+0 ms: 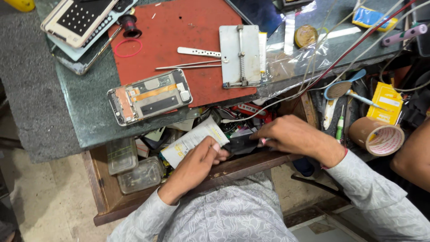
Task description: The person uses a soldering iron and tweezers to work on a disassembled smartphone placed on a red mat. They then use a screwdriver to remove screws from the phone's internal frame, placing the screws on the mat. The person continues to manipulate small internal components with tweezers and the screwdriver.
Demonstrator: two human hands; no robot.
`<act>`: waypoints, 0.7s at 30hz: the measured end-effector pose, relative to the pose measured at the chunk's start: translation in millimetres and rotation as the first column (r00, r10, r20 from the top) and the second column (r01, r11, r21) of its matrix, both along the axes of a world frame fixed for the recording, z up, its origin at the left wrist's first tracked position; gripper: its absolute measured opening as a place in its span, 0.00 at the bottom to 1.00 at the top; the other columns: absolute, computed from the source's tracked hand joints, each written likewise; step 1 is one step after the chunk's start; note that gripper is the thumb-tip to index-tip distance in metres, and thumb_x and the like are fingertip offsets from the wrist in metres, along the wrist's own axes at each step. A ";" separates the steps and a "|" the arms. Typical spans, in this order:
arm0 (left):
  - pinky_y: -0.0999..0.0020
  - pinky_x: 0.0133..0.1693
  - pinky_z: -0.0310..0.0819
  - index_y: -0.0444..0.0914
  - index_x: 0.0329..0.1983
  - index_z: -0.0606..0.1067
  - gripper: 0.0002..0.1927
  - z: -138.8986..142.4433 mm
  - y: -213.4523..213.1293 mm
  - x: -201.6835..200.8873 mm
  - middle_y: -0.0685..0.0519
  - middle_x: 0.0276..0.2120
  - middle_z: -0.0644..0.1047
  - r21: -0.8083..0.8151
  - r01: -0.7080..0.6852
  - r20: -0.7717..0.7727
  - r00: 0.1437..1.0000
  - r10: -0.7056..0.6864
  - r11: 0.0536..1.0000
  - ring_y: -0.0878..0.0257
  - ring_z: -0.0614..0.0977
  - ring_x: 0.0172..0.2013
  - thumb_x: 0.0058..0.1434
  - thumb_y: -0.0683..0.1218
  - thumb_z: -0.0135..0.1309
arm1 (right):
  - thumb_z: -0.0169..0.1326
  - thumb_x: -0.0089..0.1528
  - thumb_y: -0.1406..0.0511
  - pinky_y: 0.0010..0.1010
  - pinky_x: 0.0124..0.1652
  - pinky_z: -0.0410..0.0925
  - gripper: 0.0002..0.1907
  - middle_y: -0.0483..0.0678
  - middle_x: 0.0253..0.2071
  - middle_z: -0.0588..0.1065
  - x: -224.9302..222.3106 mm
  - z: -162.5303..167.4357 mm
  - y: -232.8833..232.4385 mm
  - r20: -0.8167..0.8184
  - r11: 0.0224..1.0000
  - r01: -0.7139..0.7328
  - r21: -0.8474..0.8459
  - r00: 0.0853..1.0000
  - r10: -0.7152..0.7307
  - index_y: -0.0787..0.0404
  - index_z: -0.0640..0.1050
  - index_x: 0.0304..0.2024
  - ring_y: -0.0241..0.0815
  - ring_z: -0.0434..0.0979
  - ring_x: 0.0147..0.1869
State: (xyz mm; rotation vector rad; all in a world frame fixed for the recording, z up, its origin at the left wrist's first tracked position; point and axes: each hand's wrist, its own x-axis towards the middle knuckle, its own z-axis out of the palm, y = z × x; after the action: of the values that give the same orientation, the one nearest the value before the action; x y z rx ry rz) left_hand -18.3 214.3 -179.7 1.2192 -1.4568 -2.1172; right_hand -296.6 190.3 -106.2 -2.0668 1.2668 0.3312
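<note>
The opened phone lies face down on the bench, half on the red mat, with its back cover off and the inner parts showing. So the opening step looks done, and the work with the inside parts seems not finished.

Both hands are down in the open drawer under the bench edge. The left hand is half closed around a white flat packet, with the thumb on top of it. The right hand is bent over a small dark flat part and its fingertips pinch the edge of this part; I cannot tell how firm the hold is.

The drawer is very full: clear plastic boxes at the left, wires and small packets in the middle. There is little free room for the hands there. The phone sits close to the bench edge, just above the drawer. Tweezers and a metal holder plate lie on the mat, near the phone. At the right, a tape roll stands near another person's arm.
</note>
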 end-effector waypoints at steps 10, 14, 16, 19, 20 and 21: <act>0.63 0.47 0.81 0.34 0.42 0.66 0.16 9.4 -9.8 -0.9 0.44 0.46 0.85 -0.128 -0.084 0.077 0.993 0.094 0.988 0.57 0.88 0.46 0.74 0.52 0.35 | 0.57 0.55 0.72 0.44 0.43 0.73 0.17 0.52 0.43 0.82 -3.0 -12.3 -11.6 0.136 0.984 0.073 -0.159 0.989 -0.051 0.57 0.83 0.47 0.55 0.81 0.46; 0.63 0.46 0.82 0.34 0.42 0.66 0.16 7.7 -8.3 -0.1 0.44 0.45 0.85 -0.146 -0.082 0.095 0.991 0.096 0.986 0.57 0.89 0.45 0.74 0.52 0.35 | 0.54 0.57 0.72 0.45 0.43 0.73 0.18 0.52 0.43 0.82 -1.9 -13.5 -9.5 0.081 0.984 0.087 -0.153 0.994 -0.075 0.55 0.82 0.48 0.55 0.82 0.46; 0.63 0.45 0.82 0.34 0.43 0.66 0.16 6.0 -7.8 0.0 0.44 0.45 0.85 -0.148 -0.078 0.098 0.991 0.093 0.986 0.57 0.89 0.45 0.74 0.52 0.35 | 0.55 0.56 0.72 0.46 0.42 0.73 0.18 0.53 0.42 0.82 -3.5 -11.9 -8.8 0.097 0.980 0.105 -0.171 0.991 -0.089 0.57 0.82 0.49 0.57 0.81 0.45; 0.63 0.46 0.82 0.34 0.43 0.66 0.17 4.6 -7.9 0.3 0.44 0.45 0.85 -0.150 -0.079 0.088 0.992 0.093 0.986 0.57 0.89 0.45 0.74 0.52 0.35 | 0.55 0.54 0.72 0.46 0.43 0.73 0.20 0.53 0.43 0.81 -7.3 -7.6 -8.0 0.164 0.970 0.113 -0.213 0.983 -0.079 0.59 0.82 0.49 0.57 0.81 0.46; 0.63 0.46 0.82 0.34 0.43 0.66 0.17 4.6 -7.9 0.2 0.44 0.45 0.85 -0.140 -0.083 0.085 0.992 0.095 0.987 0.57 0.89 0.46 0.74 0.52 0.35 | 0.54 0.53 0.72 0.45 0.44 0.73 0.20 0.53 0.44 0.81 -8.0 -6.4 -7.6 0.192 0.967 0.114 -0.229 0.979 -0.070 0.59 0.81 0.49 0.57 0.81 0.46; 0.63 0.46 0.82 0.34 0.43 0.66 0.17 4.6 -7.7 0.1 0.44 0.45 0.85 -0.128 -0.087 0.081 0.992 0.098 0.988 0.57 0.89 0.46 0.74 0.52 0.35 | 0.56 0.54 0.70 0.46 0.43 0.72 0.19 0.53 0.44 0.81 -7.9 -5.6 -6.8 0.172 0.970 0.110 -0.218 0.982 -0.073 0.60 0.81 0.49 0.58 0.81 0.46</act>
State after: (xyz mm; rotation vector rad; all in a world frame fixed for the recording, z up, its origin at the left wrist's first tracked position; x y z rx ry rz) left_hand -18.1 206.6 -175.1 1.3195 -1.5132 -1.9049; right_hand -304.5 183.5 -111.7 -2.1654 1.3458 -0.0270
